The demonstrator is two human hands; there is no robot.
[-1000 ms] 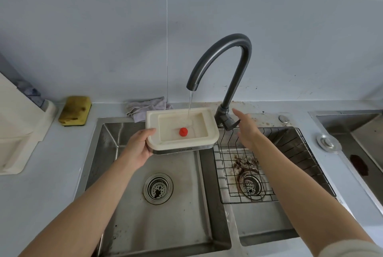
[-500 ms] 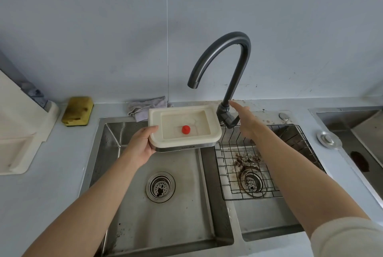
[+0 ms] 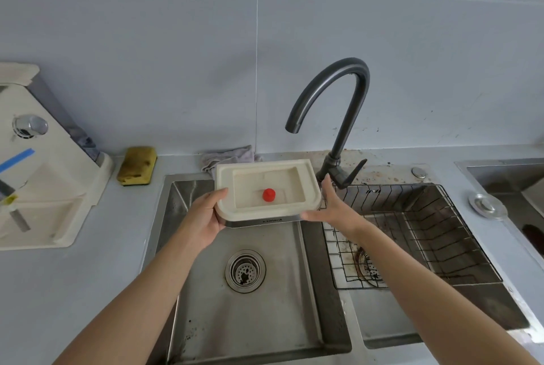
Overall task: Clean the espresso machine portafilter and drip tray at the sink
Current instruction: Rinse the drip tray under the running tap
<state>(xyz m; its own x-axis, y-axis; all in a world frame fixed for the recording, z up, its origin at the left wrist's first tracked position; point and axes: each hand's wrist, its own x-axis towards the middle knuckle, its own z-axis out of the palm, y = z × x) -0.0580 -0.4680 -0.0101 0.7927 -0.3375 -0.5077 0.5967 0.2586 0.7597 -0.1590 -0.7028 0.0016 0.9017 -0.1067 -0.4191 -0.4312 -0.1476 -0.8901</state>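
The cream drip tray (image 3: pixel 262 166) is held level above the left basin (image 3: pixel 265 320) of the sink, just below and left of the dark faucet (image 3: pixel 345 129). The left hand (image 3: pixel 206 217) grips its left edge, thumb on the rim. The right hand (image 3: pixel 335 211) is open, straight fingers against the tray's right side. A red float (image 3: pixel 268 195) stands inside. A yellow sponge (image 3: pixel 137 166) lies on the surface.
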